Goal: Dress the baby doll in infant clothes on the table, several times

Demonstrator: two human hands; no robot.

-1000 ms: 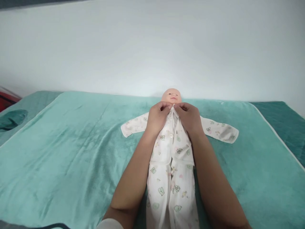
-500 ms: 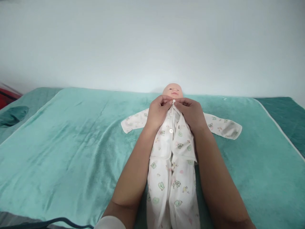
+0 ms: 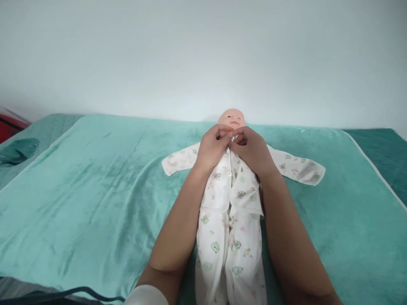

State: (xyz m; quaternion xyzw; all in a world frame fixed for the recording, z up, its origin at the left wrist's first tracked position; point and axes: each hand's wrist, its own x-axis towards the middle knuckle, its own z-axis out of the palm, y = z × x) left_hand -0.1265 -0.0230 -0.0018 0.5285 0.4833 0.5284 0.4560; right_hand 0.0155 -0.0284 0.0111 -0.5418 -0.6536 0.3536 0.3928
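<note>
A baby doll [image 3: 232,116] lies on its back, its head toward the wall. It wears a white printed baby jacket [image 3: 216,190] with the sleeves spread to both sides, and matching trousers [image 3: 216,254]. At the neck, my left hand [image 3: 213,145] pinches the jacket's front edge. My right hand [image 3: 249,146] is closed on the collar's other side, its fingertips touching those of the left. What exactly lies between the fingertips is hidden. Below them a white button [image 3: 229,173] shows on the front, whose lower part hangs apart.
A green plush blanket [image 3: 95,190] with a pale edge covers the bed. Behind it stands a white wall [image 3: 190,55]. A dark cable [image 3: 79,290] runs along the lower left, and a red object [image 3: 9,128] shows at the far left.
My right hand has curled its fingers in and shifted slightly left against the left fingertips at the collar. My left hand has barely moved. The view has shifted slightly.
</note>
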